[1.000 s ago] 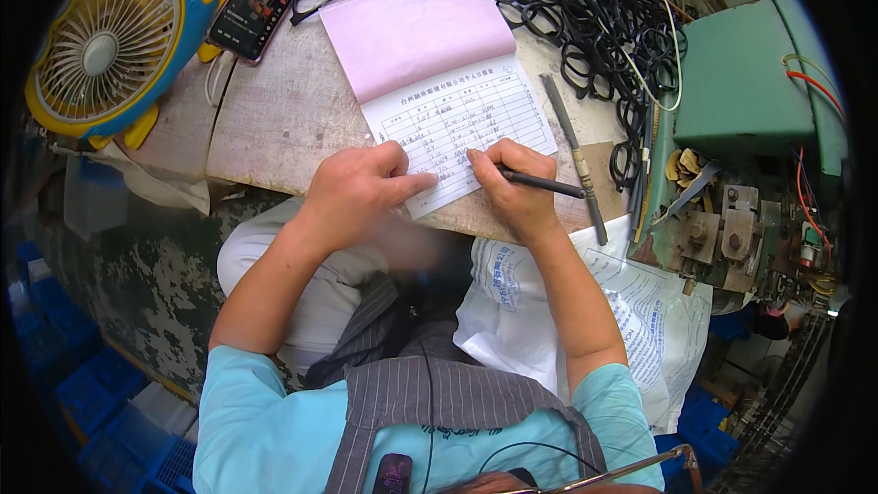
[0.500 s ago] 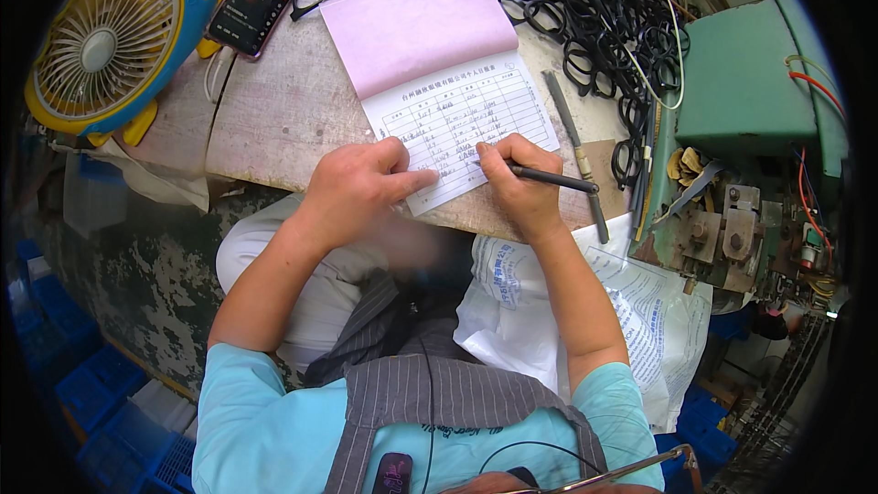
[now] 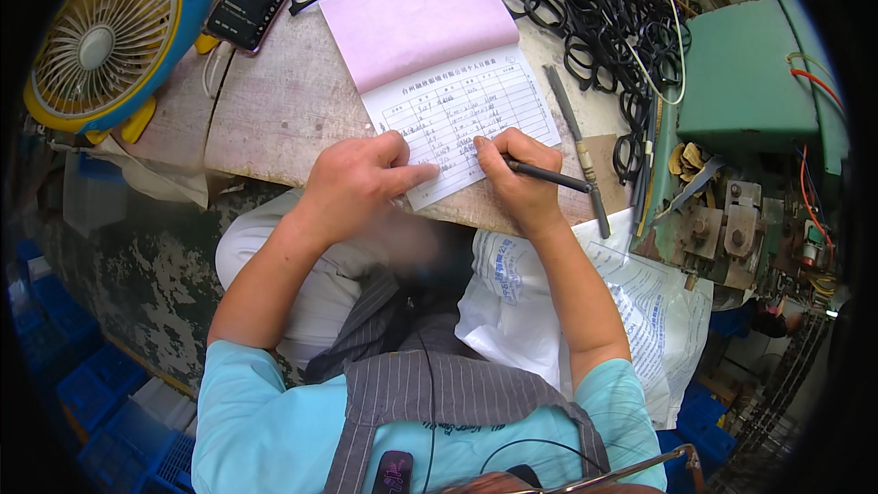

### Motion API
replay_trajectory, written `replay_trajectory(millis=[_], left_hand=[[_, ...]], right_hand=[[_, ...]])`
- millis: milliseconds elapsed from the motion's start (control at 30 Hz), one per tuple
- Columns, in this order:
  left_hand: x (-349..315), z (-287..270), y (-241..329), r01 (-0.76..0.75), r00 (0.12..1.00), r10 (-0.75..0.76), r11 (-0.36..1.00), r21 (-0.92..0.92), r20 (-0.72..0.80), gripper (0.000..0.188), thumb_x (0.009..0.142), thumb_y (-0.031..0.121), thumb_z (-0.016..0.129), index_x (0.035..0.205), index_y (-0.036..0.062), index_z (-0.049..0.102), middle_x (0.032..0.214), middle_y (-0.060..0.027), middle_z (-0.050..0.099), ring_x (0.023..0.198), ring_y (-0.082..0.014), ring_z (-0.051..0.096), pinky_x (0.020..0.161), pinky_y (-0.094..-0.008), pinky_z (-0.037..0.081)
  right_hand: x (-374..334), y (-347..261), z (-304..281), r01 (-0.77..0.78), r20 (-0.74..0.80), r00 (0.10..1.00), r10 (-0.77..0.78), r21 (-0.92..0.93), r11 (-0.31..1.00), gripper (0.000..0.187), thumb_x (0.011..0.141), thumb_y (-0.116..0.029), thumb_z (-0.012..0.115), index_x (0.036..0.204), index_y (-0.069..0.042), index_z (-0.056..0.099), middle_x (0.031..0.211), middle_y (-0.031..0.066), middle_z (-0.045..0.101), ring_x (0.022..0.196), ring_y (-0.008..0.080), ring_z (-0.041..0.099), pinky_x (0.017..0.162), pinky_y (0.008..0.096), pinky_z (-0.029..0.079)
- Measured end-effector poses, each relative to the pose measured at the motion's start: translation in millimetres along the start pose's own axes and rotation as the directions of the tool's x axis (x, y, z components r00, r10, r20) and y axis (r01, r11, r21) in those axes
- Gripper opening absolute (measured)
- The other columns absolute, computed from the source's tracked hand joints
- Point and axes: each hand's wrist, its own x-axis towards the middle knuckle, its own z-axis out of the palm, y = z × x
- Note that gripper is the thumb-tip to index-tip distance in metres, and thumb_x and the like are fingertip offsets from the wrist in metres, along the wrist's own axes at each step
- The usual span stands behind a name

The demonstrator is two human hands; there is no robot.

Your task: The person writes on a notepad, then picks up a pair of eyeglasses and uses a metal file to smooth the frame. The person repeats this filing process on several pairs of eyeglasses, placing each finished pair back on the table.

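Near on the bench (image 3: 274, 119), the pad (image 3: 508, 112) is pressed by the left hand (image 3: 358, 176), whose grip cannot be told. Writing seems in hand, the pen (image 3: 553, 177) pinched by the right hand (image 3: 523, 187); next, a steady pad is called for.

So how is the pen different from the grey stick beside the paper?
The pen is black; the grey stick has a tan band. The pen is gripped in the right hand, while the grey stick lies on the table. Both are long and thin.
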Motion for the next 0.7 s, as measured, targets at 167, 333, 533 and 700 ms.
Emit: replay_trajectory(millis=[167,333,533,700], left_hand=[[-0.1,-0.5,0.4,0.009,1.0,-0.009,1.0,0.001,0.009,0.033,0.062,0.011,0.07,0.093,0.0227,0.074,0.074,0.0,0.052,0.064,-0.0179,0.058,0.055,-0.0315,0.047],[0.2,-0.7,0.4,0.012,1.0,-0.012,1.0,-0.004,0.005,0.032,0.063,0.011,0.07,0.093,0.0226,0.074,0.074,0.0002,0.052,0.064,-0.0178,0.058,0.055,-0.0317,0.047],[0.0,-0.5,0.3,0.012,1.0,-0.011,1.0,-0.007,0.01,0.031,0.064,0.011,0.07,0.093,0.023,0.074,0.074,0.0002,0.052,0.064,-0.018,0.058,0.055,-0.032,0.047],[-0.3,0.5,0.1,0.012,1.0,-0.012,1.0,-0.004,0.002,0.031,0.065,0.012,0.07,0.093,0.0234,0.073,0.074,0.0002,0.052,0.064,-0.018,0.058,0.055,-0.032,0.047]], right_hand=[[-0.5,-0.7,-1.9,0.117,0.041,0.993,-0.113,-0.112,0.987,0.015,0.077,-0.005,0.068,0.067,-0.004,0.057,0.06,0.0044,0.051,0.049,0.0196,0.053,0.046,0.0316,0.04],[0.1,-1.0,-1.0,0.091,0.015,0.996,-0.09,-0.087,0.992,0.018,0.078,-0.006,0.068,0.065,-0.003,0.056,0.057,0.0044,0.051,0.048,0.0167,0.05,0.046,0.0304,0.039],[0.7,0.0,0.4,0.026,-0.012,1.0,-0.027,-0.048,0.998,0.022,0.08,-0.007,0.068,0.063,-0.002,0.055,0.053,0.0051,0.052,0.046,0.0138,0.047,0.045,0.0287,0.037],[-0.6,0.4,0.4,0.022,-0.025,0.999,-0.023,-0.044,0.999,0.022,0.077,-0.005,0.068,0.062,-0.002,0.053,0.054,0.0059,0.051,0.046,0.0177,0.05,0.045,0.0304,0.039]])
